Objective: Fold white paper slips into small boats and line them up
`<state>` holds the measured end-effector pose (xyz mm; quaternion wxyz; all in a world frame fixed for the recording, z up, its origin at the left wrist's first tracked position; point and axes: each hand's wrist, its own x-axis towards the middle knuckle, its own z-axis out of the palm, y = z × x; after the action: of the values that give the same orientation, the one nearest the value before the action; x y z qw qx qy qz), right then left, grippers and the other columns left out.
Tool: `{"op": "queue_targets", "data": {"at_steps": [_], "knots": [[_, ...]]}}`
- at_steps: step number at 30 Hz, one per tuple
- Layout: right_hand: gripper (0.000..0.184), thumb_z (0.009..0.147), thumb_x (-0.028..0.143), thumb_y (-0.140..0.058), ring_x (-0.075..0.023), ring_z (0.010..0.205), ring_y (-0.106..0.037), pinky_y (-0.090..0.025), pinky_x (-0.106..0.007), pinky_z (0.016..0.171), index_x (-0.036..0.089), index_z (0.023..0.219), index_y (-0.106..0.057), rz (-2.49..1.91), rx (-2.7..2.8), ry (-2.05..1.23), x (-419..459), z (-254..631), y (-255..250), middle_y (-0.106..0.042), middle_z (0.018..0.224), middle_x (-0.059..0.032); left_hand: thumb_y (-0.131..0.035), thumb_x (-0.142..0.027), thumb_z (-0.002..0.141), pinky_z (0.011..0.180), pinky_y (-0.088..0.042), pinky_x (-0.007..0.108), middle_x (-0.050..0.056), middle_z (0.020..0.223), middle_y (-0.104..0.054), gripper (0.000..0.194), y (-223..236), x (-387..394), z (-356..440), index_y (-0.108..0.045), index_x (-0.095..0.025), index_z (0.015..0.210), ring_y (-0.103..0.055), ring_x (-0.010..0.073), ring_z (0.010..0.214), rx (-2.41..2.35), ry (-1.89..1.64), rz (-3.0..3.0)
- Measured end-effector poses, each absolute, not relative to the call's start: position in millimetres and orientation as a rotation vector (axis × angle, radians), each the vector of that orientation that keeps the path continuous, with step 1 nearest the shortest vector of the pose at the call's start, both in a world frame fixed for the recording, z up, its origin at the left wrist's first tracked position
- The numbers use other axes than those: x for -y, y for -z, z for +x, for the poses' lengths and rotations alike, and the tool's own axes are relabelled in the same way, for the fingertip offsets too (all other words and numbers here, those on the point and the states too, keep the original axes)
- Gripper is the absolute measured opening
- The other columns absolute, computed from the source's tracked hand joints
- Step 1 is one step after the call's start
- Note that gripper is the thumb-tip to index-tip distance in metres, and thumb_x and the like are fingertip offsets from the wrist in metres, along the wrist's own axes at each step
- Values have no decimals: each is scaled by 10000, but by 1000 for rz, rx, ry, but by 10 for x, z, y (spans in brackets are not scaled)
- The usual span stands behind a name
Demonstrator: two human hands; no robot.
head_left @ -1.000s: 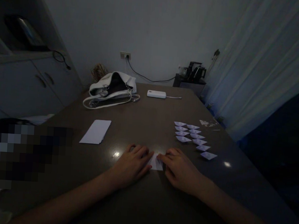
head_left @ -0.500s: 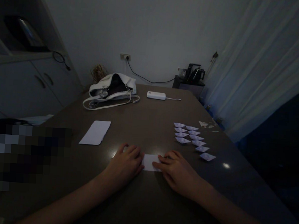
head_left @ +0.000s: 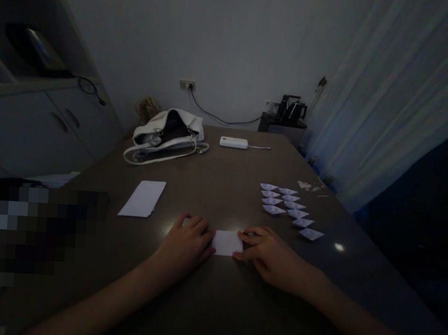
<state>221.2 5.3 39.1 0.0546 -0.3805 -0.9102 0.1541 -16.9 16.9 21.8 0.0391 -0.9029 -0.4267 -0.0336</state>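
Small paper: white sheet piece (head_left: 227, 243), lies flat on the brown table (head_left: 207, 186), between the two hands, near side of the table, lit by a soft shine just behind it.
Left hand: (head_left: 187, 241) palm down, fingers bent, tips at the paper's left edge; can't tell if it pinches or only presses.
Right hand: (head_left: 274, 254) thumb and forefinger spread apart, tips at the near and far right corners of the paper; other fingers curled.
Paper stack: (head_left: 143, 199) white sheets, edges slightly uneven, flat on table, beyond and left of left hand.
Folded boats: (head_left: 295, 205) small, pale, pointed at ends, in two columns, beyond and right of right hand; four in left column, six in right.
Paper scraps: (head_left: 309, 186) small bits, right of the boats, near table's right edge.
Bag: (head_left: 189, 121) white, top gaping, dark inside, strap looped on table, far left.
White device: (head_left: 233, 143) flat, rounded, short cable out its right side, far part of table.
Back wall: outlet (head_left: 187, 85) with plug and black cord running right.
Corner stand: (head_left: 283, 122) dark kettle (head_left: 296, 112) on top.
Right side: pale curtain (head_left: 373, 90).
Left side: cabinet (head_left: 40, 121) with handles; dark object on shelf, too dim to name.
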Motion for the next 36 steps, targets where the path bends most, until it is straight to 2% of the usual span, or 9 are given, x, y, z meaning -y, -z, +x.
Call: {"op": "queue_targets", "data": {"at_steps": [3,6,10,12,18,23,29,32,36], "knots": [[468,768,36,-493,-234,1112,-486,-375,-384,962,276,1127,-672,-1186,2736,-424,-39,2190,-376,-611,1228,-60,-607,-298,856,918,-369,491,99,1053,-629,290,-234,-165,-169,-614,-200,1128,-566,271,1005,1304,101,-2775],[484,809,102,-488,-250,1073,-472,-352,-434,967,233,1270,-555,-1214,2730,-264,-41,2114,-321,-586,1194,-94,-615,-296,852,916,-376,495,102,1066,-625,315,-247,-169,-161,-603,-212,1155,-565,276,1018,1322,79,-2780],[568,835,178,-501,-272,1025,-464,-328,-489,953,297,1383,-415,-1279,2762,-81,-58,1966,-225,-564,1117,-94,-613,-301,853,917,-380,492,102,1056,-628,302,-255,-173,-150,-613,-216,1142,-565,280,1015,1337,47,-2767],[574,842,197,-505,-267,1021,-462,-317,-485,959,312,1394,-395,-1308,2742,-55,-57,1916,-203,-555,1098,-90,-604,-305,858,917,-380,488,104,1054,-628,293,-252,-174,-146,-616,-209,1135,-563,279,1015,1323,45,-2766],[450,850,179,-514,-263,1036,-465,-335,-435,918,274,1289,-533,-1410,2695,-36,-47,1926,-286,-567,1089,-90,-611,-291,849,900,-380,487,101,1040,-626,281,-227,-184,-145,-611,-207,1117,-563,276,986,1297,69,-2752],[308,861,126,-500,-271,1001,-493,-348,-424,842,255,1066,-690,-1585,2672,49,-87,2008,-362,-601,1034,-98,-591,-282,856,912,-369,489,107,1047,-619,278,-212,-178,-162,-608,-202,1122,-557,275,990,1296,79,-2759],[303,860,99,-498,-263,1008,-510,-352,-409,855,211,1066,-691,-1556,2711,25,-96,2025,-335,-615,1019,-104,-536,-268,874,895,-386,491,100,1159,-562,442,-213,-168,-191,-482,-321,1310,-528,287,1063,1280,147,-2822],[316,850,88,-502,-263,1016,-511,-351,-408,858,218,1069,-689,-1561,2702,5,-90,2025,-330,-617,1017,-99,-533,-264,872,918,-367,498,109,1168,-560,351,-237,-160,-196,-570,-277,1222,-520,292,1076,1285,152,-2798],[325,844,75,-493,-259,1017,-519,-350,-401,858,211,1068,-686,-1562,2703,-15,-86,2020,-351,-625,1010,-94,-498,-230,893,928,-351,506,108,1068,-606,228,-278,-133,-171,-650,-212,1063,-544,287,1021,1347,129,-2709]]}}
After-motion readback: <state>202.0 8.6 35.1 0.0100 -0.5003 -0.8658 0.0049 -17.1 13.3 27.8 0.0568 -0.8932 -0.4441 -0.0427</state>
